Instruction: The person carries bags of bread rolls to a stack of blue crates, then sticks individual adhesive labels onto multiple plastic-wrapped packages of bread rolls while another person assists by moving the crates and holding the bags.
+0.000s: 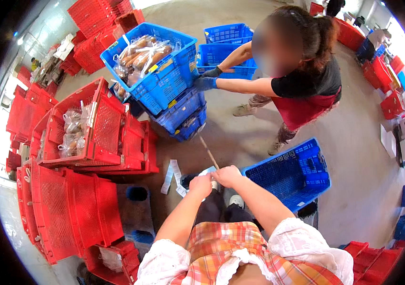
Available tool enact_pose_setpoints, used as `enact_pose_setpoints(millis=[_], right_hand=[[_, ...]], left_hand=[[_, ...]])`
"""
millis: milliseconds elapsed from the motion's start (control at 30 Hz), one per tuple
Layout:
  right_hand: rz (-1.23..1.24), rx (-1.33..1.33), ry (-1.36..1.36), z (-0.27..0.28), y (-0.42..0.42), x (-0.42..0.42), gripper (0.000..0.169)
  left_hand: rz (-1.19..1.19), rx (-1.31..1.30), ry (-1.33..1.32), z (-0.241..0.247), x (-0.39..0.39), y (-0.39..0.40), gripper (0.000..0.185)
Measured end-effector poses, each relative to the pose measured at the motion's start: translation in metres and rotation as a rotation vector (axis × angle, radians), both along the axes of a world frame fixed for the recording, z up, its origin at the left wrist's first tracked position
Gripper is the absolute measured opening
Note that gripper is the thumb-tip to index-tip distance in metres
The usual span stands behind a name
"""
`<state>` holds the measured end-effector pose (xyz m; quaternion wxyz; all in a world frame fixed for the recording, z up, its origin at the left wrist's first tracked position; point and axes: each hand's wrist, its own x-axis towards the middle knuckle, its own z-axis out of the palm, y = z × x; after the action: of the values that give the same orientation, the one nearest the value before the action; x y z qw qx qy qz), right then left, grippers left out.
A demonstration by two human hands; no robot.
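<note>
My left hand (201,186) is closed on a strip of white paper labels (208,171), whose tail hangs down in folds (176,174) at the left. Beside it, my right hand (226,176) grips the near end of a thin rod or cord (209,151). Its far end meets the foot of a stack of blue plastic crates (188,121). The top crate (168,85) holds clear bags of long brownish produce (145,53). A co-worker's gloved hands (206,80) touch that crate's right side.
Red crates (95,139) with bagged produce stand at the left, above more red stacks (78,210). An open blue crate (288,174) lies tilted at my right. The co-worker (305,71) stands beyond it. Two blue crates (225,53) are behind the stack.
</note>
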<state>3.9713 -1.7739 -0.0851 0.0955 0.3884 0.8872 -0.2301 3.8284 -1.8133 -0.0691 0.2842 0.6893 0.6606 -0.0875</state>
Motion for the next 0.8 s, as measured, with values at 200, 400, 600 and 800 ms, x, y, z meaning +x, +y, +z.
enact_pose_setpoints(millis=[200,400,600,800], right_hand=[[-0.096,-0.122,-0.006,0.012,-0.075,0.008,0.037],[-0.033,-0.24,-0.095,0.085,-0.105,0.025,0.028],[-0.187,-0.445,-0.065,0.158,-0.104,0.027,0.052],[-0.087,-0.421,-0.086,0.178,-0.076,0.018,0.045]], left_hand=[[-0.047,-0.008,0.005,0.006,0.007,-0.07,0.027],[-0.13,-0.09,-0.105,0.08,0.013,-0.098,0.023],[-0.206,-0.258,-0.195,0.119,0.004,-0.093,0.026],[-0.248,-0.283,-0.19,0.132,-0.012,-0.068,0.029]])
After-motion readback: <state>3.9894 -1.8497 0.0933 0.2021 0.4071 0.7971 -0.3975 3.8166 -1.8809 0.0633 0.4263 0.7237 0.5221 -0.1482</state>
